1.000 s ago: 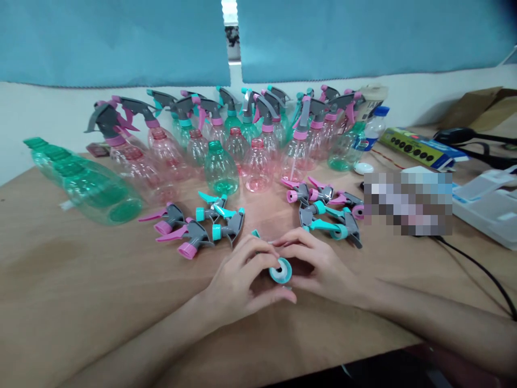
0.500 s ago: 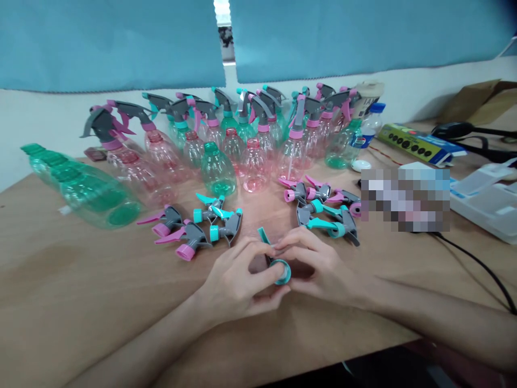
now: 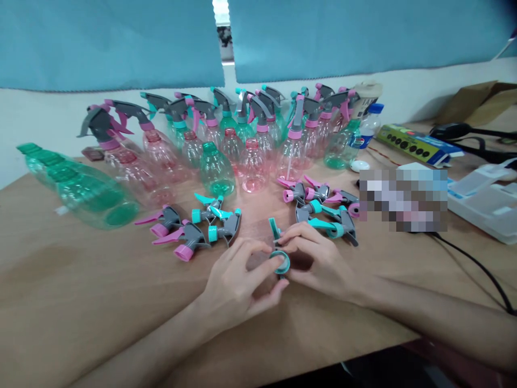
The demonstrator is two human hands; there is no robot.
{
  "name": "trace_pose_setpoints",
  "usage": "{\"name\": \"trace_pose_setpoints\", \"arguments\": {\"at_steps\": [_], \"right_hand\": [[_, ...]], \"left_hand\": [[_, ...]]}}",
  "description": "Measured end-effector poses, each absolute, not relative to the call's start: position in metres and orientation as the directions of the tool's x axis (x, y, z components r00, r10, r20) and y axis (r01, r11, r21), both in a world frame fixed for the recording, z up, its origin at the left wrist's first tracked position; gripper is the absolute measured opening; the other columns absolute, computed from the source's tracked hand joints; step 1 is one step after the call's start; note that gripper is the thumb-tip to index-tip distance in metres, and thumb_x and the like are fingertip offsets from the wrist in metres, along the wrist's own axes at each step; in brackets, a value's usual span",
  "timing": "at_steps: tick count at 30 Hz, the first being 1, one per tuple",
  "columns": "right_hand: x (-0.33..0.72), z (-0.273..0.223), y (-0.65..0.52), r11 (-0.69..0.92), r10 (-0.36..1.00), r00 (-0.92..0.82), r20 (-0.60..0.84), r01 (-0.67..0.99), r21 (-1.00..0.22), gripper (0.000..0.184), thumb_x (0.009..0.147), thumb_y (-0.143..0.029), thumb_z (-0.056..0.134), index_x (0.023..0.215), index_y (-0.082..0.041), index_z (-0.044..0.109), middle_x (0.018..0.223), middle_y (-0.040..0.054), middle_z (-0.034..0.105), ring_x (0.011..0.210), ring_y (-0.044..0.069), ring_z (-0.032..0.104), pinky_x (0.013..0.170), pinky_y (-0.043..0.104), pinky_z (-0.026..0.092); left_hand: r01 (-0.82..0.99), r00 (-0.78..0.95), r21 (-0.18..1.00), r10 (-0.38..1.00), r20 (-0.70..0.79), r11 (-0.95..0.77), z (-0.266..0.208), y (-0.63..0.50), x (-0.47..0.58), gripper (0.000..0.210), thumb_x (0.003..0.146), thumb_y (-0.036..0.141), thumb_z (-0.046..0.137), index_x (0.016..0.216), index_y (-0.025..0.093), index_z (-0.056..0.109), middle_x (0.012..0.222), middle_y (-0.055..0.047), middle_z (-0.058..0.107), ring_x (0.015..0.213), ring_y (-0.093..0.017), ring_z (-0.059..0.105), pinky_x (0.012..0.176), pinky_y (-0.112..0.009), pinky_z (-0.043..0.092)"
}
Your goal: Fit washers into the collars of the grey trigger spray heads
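Note:
Between my two hands is a grey and teal trigger spray head (image 3: 280,262), its round collar opening turned up toward me and its teal trigger pointing away. My left hand (image 3: 242,277) grips it from the left, the thumb pressed into the collar. On the other side my right hand (image 3: 321,264) closes its fingers around the body. Loose pink and grey spray heads (image 3: 189,240) and teal ones (image 3: 226,225) lie just beyond on the left. More spray heads (image 3: 341,223) lie in a group on the right.
Green bottles without heads (image 3: 92,188) lie stacked at the left. Pink bottles (image 3: 254,167) and a green bottle (image 3: 218,170) stand mid-table, with several headed spray bottles behind. A clear plastic case (image 3: 496,210), a black cable (image 3: 476,264) and a yellow-blue box (image 3: 416,144) are on the right.
The spray head has turned slightly in my fingers, its trigger swinging to the right and the collar rising a little. My left hand's lower fingers have loosened somewhat.

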State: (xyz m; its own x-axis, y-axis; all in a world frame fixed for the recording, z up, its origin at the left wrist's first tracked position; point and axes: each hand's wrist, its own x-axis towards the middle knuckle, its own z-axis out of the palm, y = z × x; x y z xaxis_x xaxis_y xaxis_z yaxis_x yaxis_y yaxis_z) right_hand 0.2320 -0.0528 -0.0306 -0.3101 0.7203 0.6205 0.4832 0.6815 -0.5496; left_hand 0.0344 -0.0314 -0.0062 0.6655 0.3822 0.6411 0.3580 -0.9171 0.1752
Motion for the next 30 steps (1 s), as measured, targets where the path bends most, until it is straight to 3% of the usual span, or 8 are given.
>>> {"name": "trace_pose_setpoints", "arguments": {"at_steps": [5,12,22,27,30], "right_hand": [[0.232,-0.03,-0.053,0.602,0.786,-0.251,0.565,0.517,-0.609,0.014,0.077,-0.016,0.067,0.089,-0.019,0.061,0.109,0.0084,0.061,0.102,0.021,0.062,0.086,0.035,0.053],[0.234,-0.029,-0.053,0.589,0.794,-0.255,0.552,0.548,-0.594,0.012,0.081,-0.017,0.063,0.092,-0.02,0.062,0.113,0.0096,0.061,0.102,0.022,0.063,0.085,0.037,0.054],[0.234,-0.03,-0.051,0.664,0.728,-0.319,0.606,0.547,-0.51,0.016,0.083,-0.018,0.062,0.098,-0.019,0.061,0.113,0.011,0.06,0.104,0.022,0.062,0.086,0.037,0.055],[0.232,-0.031,-0.049,0.643,0.744,-0.289,0.603,0.556,-0.527,0.016,0.08,-0.021,0.065,0.096,-0.02,0.063,0.121,0.0115,0.052,0.117,0.025,0.052,0.093,0.043,0.051],[0.231,-0.029,-0.047,0.637,0.758,-0.305,0.577,0.538,-0.552,0.014,0.078,-0.02,0.067,0.092,-0.02,0.063,0.128,0.0114,0.048,0.125,0.027,0.045,0.096,0.047,0.048]], "left_hand": [[0.513,0.647,0.055,0.427,0.632,-0.857,-0.002,-0.027,0.032,0.016,0.082,0.026,0.061,0.097,0.022,0.065,0.093,-0.008,0.059,0.083,-0.022,0.056,0.068,-0.036,0.051],[0.476,0.626,0.183,0.477,0.617,-0.86,-0.009,-0.032,0.036,0.023,0.083,0.026,0.06,0.105,0.019,0.058,0.093,-0.007,0.058,0.083,-0.02,0.055,0.069,-0.034,0.051],[0.411,0.662,0.242,0.47,0.584,-0.879,-0.009,-0.033,0.038,0.022,0.084,0.015,0.057,0.106,0.016,0.057,0.095,-0.007,0.055,0.084,-0.018,0.054,0.071,-0.032,0.05],[0.433,0.662,0.238,0.486,0.571,-0.869,-0.011,-0.03,0.039,0.019,0.084,0.015,0.056,0.103,0.016,0.056,0.092,-0.006,0.053,0.082,-0.018,0.053,0.071,-0.031,0.05],[0.424,0.649,0.299,0.517,0.558,-0.855,-0.014,-0.03,0.039,0.019,0.084,0.015,0.056,0.102,0.016,0.054,0.092,-0.005,0.051,0.079,-0.017,0.053,0.069,-0.029,0.05]]}}
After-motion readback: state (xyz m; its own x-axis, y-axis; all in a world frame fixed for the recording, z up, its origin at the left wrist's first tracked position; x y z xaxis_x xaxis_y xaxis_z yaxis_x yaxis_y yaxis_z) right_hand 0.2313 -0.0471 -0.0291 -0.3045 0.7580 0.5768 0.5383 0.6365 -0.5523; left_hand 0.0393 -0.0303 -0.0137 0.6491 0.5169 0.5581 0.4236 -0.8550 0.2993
